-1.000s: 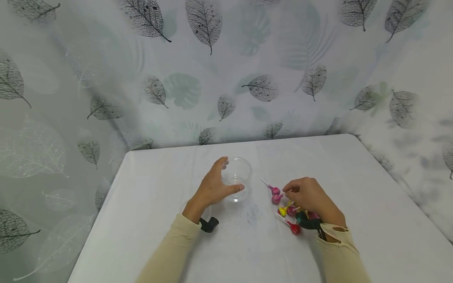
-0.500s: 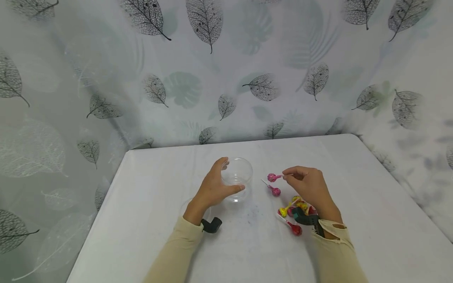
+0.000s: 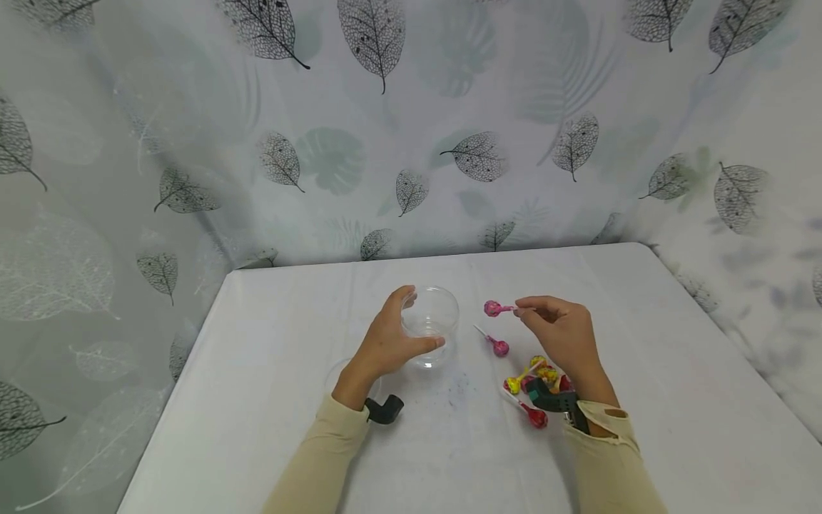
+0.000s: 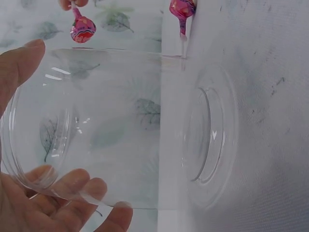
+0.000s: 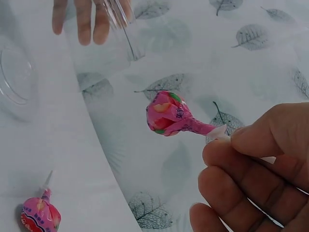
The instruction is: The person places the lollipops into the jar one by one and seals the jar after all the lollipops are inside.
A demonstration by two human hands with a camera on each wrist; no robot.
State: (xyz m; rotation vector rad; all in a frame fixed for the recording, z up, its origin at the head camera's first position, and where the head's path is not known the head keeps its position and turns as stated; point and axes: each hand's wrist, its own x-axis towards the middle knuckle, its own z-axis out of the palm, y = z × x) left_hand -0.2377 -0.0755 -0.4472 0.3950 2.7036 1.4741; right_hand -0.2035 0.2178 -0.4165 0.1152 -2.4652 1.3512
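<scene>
My left hand grips a clear plastic jar that stands upright on the table, thumb on the near side and fingers round the far side. No lollipop shows through the jar's wall in the left wrist view. Between the thumb and forefinger of my right hand, a pink-wrapped lollipop is pinched by its stick, its head pointing left toward the jar. It hangs above the table, apart from the jar. Another pink lollipop lies on the cloth between both hands.
Several yellow and red lollipops are heaped under my right wrist, partly hidden by the wrist camera. A red lollipop lies in front of them. A faint clear round lid rests beside my left wrist. White cloth covers the table.
My right hand has picked up the pink lollipop from the group, raising it up and away from the others. The left hand and the jar have stayed put.
</scene>
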